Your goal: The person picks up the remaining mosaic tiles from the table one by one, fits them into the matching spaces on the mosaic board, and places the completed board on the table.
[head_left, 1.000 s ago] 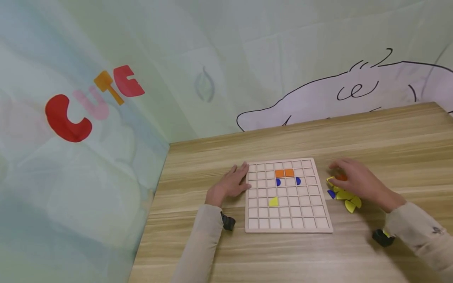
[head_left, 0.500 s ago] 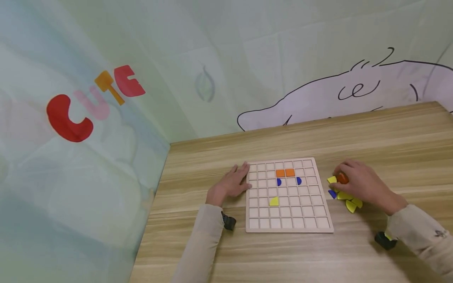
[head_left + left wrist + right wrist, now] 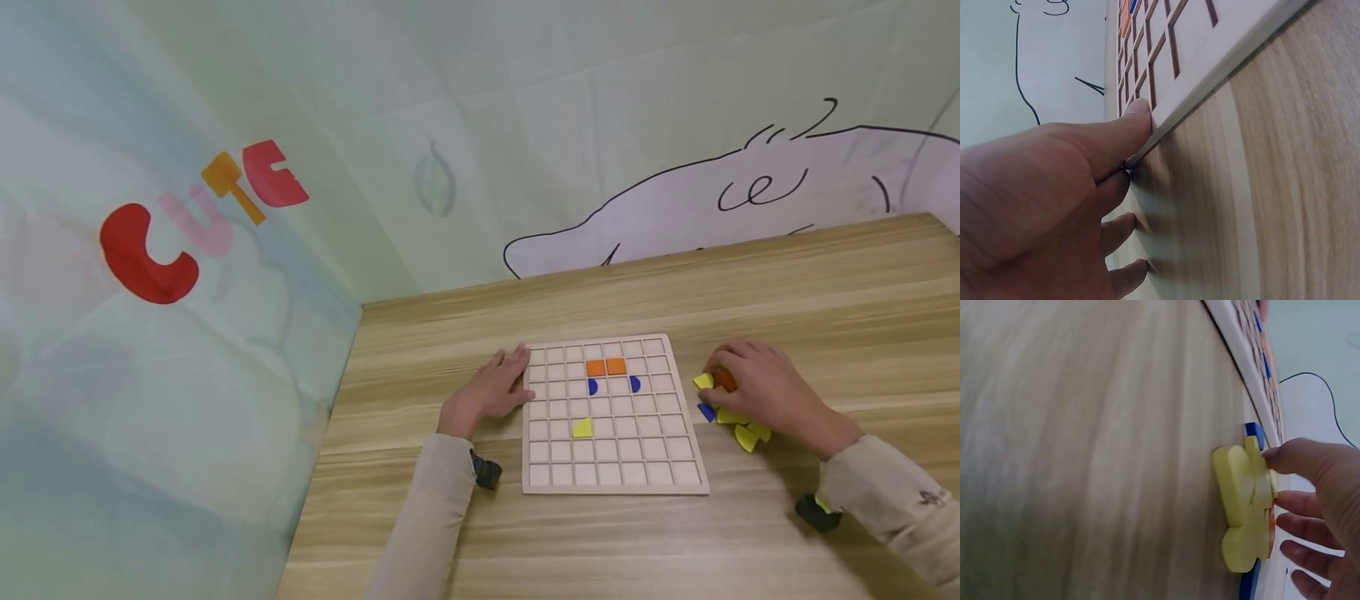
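A pale wooden grid board (image 3: 611,452) lies on the table. My left hand (image 3: 491,390) rests along its left edge; in the left wrist view the thumb (image 3: 1138,112) lies on the rim and the other fingers are beside it, reaching down to the table. Set on the board are two orange squares (image 3: 616,367), two blue half-round pieces (image 3: 635,384) and a yellow quarter-round piece (image 3: 582,427). My right hand (image 3: 768,387) bends over a pile of yellow pieces (image 3: 747,438), thumb at a yellow one. A red-orange piece (image 3: 725,380) shows between thumb and forefinger.
A blue piece (image 3: 707,412) lies at the pile's left, close to the board's right edge. The wood-grain table (image 3: 600,542) meets a printed wall cloth (image 3: 420,100) at the back and left. Dark wrist cameras (image 3: 487,473) sit on both wrists.
My right hand has drawn its fingers in over the pile, and the red-orange piece shows more clearly. My left hand and the pieces on the board have stayed put.
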The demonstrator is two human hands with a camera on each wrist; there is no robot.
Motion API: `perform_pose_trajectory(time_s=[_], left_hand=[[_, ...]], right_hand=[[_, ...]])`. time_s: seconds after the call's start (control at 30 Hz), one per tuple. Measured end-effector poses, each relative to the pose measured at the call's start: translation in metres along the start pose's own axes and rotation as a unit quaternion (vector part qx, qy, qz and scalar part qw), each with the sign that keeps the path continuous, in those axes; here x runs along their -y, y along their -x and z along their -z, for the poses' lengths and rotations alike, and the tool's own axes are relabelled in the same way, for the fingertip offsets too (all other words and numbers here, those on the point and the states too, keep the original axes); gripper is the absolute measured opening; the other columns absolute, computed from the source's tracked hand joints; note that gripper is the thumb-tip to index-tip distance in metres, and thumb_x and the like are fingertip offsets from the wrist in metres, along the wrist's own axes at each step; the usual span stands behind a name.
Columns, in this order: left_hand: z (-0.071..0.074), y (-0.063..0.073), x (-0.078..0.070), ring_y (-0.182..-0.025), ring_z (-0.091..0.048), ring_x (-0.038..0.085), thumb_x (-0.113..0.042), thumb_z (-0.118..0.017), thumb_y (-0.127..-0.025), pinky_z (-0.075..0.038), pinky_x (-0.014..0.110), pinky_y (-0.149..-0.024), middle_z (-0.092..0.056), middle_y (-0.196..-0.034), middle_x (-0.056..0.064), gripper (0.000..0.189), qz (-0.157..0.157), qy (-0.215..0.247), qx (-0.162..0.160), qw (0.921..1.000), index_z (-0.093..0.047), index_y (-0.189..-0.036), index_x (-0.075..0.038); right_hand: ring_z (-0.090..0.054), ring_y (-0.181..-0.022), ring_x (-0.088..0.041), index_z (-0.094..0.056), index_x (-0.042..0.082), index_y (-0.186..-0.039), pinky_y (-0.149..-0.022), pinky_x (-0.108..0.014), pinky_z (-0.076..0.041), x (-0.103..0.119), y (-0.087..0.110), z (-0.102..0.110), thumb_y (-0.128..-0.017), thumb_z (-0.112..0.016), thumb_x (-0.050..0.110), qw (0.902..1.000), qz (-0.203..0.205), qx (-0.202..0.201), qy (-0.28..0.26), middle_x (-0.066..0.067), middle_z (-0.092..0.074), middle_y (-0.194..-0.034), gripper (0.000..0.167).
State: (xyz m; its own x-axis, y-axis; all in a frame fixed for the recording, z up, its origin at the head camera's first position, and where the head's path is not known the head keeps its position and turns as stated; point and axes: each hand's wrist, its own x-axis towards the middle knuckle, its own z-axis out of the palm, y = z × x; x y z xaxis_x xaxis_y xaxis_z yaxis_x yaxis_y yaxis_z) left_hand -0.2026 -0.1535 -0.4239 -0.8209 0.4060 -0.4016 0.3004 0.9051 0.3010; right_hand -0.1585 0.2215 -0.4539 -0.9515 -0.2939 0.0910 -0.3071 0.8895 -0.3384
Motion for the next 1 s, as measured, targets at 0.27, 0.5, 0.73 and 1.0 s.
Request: perform_pose_trajectory(time_s=[0.27, 0.5, 0.73, 1.0], left_hand=[[0.000, -0.001, 0.001, -0.149, -0.002, 0.030, -0.036, -0.046, -0.101, -0.011, 0.045, -0.121, -0.002, -0.162, 0.000, 0.069, -0.003, -0.005, -0.001, 1.0000, -0.008, -0.155, -0.014], [0.001, 0.000, 0.000, -0.149, -0.001, 0.030, -0.036, -0.046, -0.101, -0.010, 0.045, -0.121, -0.002, -0.162, 0.000, 0.069, -0.003, 0.000, 0.002, 1.0000, -0.008, -0.155, -0.014], [0.002, 0.001, -0.001, -0.149, -0.001, 0.031, -0.035, -0.045, -0.101, -0.010, 0.045, -0.121, -0.002, -0.162, 0.001, 0.069, -0.004, 0.004, 0.004, 1.0000, -0.008, -0.155, -0.013], [0.002, 0.002, -0.001, -0.149, -0.002, 0.031, -0.035, -0.045, -0.101, -0.011, 0.045, -0.121, -0.002, -0.162, 0.002, 0.069, -0.006, 0.003, 0.006, 1.0000, -0.008, -0.155, -0.013]], right_hand=[[-0.050, -0.112, -0.043, -0.064, 0.003, -0.102, -0.096, -0.064, -0.036, 0.001, -0.003, 0.000, -0.080, -0.075, 0.034, 1.0000, 0.006, -0.006, 0.002, -0.024, -0.058, -0.119, 0.040], [-0.052, -0.113, -0.040, -0.065, 0.004, -0.107, -0.097, -0.061, -0.037, 0.003, -0.008, 0.001, -0.080, -0.076, 0.033, 0.9993, 0.030, -0.016, -0.017, -0.019, -0.062, -0.117, 0.041], [-0.056, -0.109, -0.033, -0.067, 0.009, -0.105, -0.094, -0.055, -0.043, 0.005, -0.015, 0.001, -0.079, -0.077, 0.029, 0.9962, 0.072, -0.025, -0.043, -0.011, -0.065, -0.112, 0.034], [-0.055, -0.113, -0.032, -0.067, 0.012, -0.106, -0.097, -0.055, -0.042, 0.012, -0.023, 0.000, -0.080, -0.077, 0.029, 0.9916, 0.113, -0.027, -0.057, -0.010, -0.064, -0.116, 0.033]])
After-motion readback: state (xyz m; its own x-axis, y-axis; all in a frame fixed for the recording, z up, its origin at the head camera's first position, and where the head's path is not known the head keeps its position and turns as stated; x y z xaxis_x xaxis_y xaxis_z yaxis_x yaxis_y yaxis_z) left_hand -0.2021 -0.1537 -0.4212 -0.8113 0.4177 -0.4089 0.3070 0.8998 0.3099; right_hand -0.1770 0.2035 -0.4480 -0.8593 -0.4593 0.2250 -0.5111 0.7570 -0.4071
